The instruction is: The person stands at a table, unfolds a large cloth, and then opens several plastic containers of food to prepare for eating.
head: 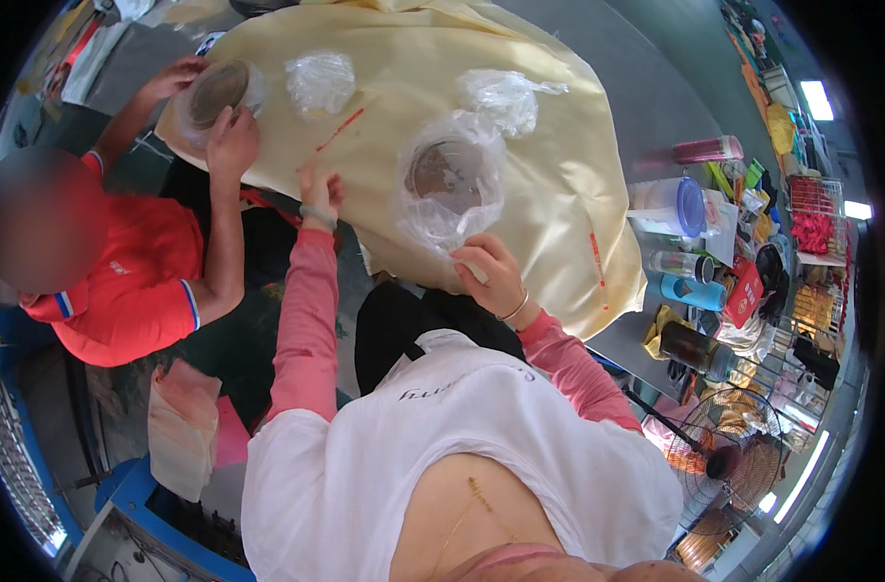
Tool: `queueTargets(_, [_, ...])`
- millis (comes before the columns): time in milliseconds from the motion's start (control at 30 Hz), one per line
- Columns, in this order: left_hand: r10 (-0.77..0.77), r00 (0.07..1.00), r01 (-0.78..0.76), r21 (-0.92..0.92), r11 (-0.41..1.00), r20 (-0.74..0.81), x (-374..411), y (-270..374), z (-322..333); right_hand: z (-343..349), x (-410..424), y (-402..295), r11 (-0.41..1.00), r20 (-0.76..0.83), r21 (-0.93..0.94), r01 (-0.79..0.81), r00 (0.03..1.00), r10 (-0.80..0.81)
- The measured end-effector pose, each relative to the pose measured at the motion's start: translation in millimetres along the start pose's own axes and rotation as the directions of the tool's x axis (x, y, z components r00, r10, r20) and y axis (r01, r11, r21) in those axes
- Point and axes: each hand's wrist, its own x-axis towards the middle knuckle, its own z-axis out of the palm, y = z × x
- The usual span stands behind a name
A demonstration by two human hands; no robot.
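A round container in a clear plastic bag (450, 178) rests on the pale yellow cloth (384, 124) before me. My right hand (486, 269) pinches the near edge of that bag. My left hand (322, 190) is raised at the cloth's near edge with bent fingers, close to the lower end of a red and white paper strip (339, 129); whether it touches the strip is unclear. Two crumpled clear plastic bundles, one at the left (320, 84) and one at the right (504, 100), lie farther back. A second paper strip (597, 270) lies at the right.
At my left a person in a red shirt (133, 269) holds another round container in plastic (220, 94). Bottles, a blue-lidded container (690, 207) and a red box (743, 292) stand at the right. A fan (723, 462) is at the lower right.
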Motion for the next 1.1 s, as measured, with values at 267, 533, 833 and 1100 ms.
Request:
queueTargets(267, [0.680, 0.699, -0.699, 0.410, 0.586, 0.221, -127.0, 12.4, 69.8, -14.9, 39.2, 1.3, 0.956, -0.178, -0.289, -0.055, 0.984, 0.003])
queueTargets(533, [0.268, 0.448, -0.823, 0.511, -0.247, 0.853, -159.5, 19.5, 94.2, 5.1, 38.4, 13.1, 0.922, 0.051, -0.371, -0.111, 0.989, 0.139])
queueTargets(833, [0.214, 0.645, -0.630, 0.669, -0.394, 0.734, -172.6, -31.2, 52.6, 33.2, -23.0, 22.6, 0.914, 0.158, -0.405, 0.017, 0.986, 0.052])
queueTargets(1100, [0.430, 0.687, -0.469, 0.809, -0.354, 0.586, -151.6, -48.2, 58.6, 14.9, -5.3, 32.5, 0.934, -0.182, -0.350, -0.068, 0.983, 0.003])
